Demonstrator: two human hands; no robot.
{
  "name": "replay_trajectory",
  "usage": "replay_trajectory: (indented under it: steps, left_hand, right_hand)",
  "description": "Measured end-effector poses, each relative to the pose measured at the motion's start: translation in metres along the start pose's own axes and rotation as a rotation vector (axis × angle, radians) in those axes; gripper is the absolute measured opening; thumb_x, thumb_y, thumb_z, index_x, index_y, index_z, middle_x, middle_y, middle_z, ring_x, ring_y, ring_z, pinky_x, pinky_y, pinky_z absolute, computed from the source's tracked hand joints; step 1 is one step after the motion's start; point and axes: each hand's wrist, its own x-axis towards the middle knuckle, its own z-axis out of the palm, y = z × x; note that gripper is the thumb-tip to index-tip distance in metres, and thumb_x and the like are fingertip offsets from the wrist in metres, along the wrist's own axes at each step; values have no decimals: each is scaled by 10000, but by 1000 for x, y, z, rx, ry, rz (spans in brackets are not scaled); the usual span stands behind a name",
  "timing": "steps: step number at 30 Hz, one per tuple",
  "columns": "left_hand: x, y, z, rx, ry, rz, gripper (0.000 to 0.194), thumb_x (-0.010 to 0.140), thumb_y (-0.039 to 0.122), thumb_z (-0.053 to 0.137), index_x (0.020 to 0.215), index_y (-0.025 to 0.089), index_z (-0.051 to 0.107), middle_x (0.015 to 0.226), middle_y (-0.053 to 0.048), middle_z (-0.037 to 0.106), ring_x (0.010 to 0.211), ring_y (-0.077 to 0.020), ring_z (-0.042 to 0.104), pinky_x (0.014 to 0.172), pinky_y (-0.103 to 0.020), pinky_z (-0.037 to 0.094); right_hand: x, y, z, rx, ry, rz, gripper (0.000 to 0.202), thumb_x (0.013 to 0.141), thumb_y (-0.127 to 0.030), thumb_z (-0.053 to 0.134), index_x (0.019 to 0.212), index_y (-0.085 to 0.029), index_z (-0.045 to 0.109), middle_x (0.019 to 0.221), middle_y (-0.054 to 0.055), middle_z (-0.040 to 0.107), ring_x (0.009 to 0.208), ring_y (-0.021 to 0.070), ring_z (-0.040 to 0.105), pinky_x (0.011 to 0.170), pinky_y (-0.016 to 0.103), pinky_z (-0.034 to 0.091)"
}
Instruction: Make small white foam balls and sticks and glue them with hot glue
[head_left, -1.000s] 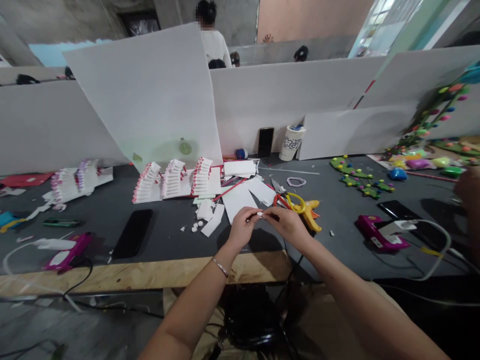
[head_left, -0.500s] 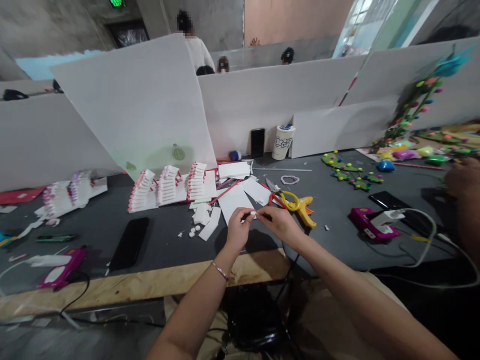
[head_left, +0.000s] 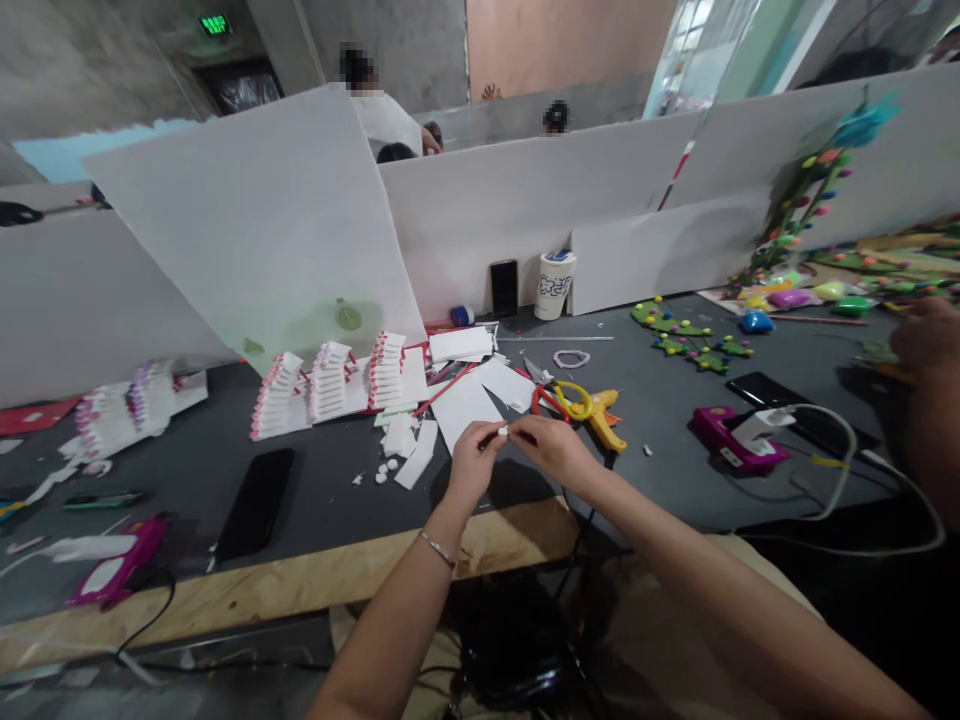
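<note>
My left hand [head_left: 474,462] pinches a small white piece [head_left: 502,431], soft-looking like clay, above the front of the dark table. Fingertips of my right hand [head_left: 551,447] meet it from the other side, closed together at the piece. Several small white balls [head_left: 382,472] lie left of my hands, beside white paper scraps [head_left: 417,452]. Behind my hands are sheets of white paper [head_left: 463,400]. Scissors with red and yellow handles [head_left: 571,400] and a yellow glue gun [head_left: 604,420] rest to the right of them.
Rows of white strips with red ends [head_left: 327,385] stand at left, near a black phone [head_left: 256,503]. A paper cup [head_left: 555,285] is at the back panel. Purple power strips [head_left: 739,440] with cables lie right and left. Another person's hand [head_left: 930,345] works at far right.
The view has shifted slightly, so the table's things sit a little further left. Both hands stay together at the white piece, whose front now shows rounder.
</note>
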Motion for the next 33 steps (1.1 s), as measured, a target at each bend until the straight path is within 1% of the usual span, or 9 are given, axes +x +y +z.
replay_trajectory:
  steps: [3,6,10,13,18,21,23,28,33]
  left_hand:
    - [0,1,-1,-2,-8,-4,149,830,278,634,932,220,726,895,-44,667,816,-162,623,749,-296,498]
    - [0,2,-2,-25,14,-17,141,813,287,653,911,219,729,879,-37,643,792,-154,609,731,-286,492]
    - [1,2,-1,-82,37,-38,141,794,300,668,877,199,721,863,-36,630,781,-150,605,708,-270,488]
    - [0,4,-3,-103,45,-45,132,790,289,666,860,185,709,864,-39,631,772,-147,604,696,-262,484]
    - [-6,13,-15,-101,11,-25,117,763,277,695,835,184,693,856,-36,612,722,-133,578,667,-256,480]
    - [-7,16,-23,-74,-7,8,125,745,277,717,824,188,679,853,-26,597,677,-118,556,654,-256,480]
    - [-6,16,-24,-55,-35,20,129,738,272,725,822,190,672,845,-21,590,674,-119,547,653,-256,477]
    - [-4,10,-16,-24,-105,15,112,742,241,724,808,184,653,819,-17,570,722,-137,542,672,-259,466]
    - [-14,0,-4,-15,-99,3,152,768,299,710,849,183,656,840,-31,568,736,-146,540,696,-275,479]
  right_hand:
    - [0,0,1,5,3,13,137,849,-146,544,792,-182,662,762,57,690,688,170,635,621,242,444]
    - [0,0,1,23,16,37,128,858,-184,546,811,-174,664,749,55,693,657,166,632,595,240,440]
    - [1,1,0,54,21,61,102,840,-238,585,828,-175,664,700,33,692,603,155,626,563,233,445]
    - [0,3,-3,66,11,70,104,829,-243,582,835,-175,661,701,31,697,599,156,626,561,236,460]
    - [-5,13,-4,75,-15,85,173,846,-231,507,878,-184,670,786,55,724,654,171,650,615,266,495]
    - [-9,19,2,74,-41,95,188,836,-227,491,863,-198,675,788,55,728,663,179,656,625,280,505]
    - [-10,20,6,70,-60,98,190,828,-227,490,850,-201,677,779,52,727,667,182,658,621,278,507]
    - [-6,20,10,70,-97,102,199,811,-215,480,842,-202,676,762,47,723,651,181,658,603,270,505]
    - [5,33,5,90,-104,128,203,839,-280,489,889,-216,675,786,46,727,664,195,666,618,294,513]
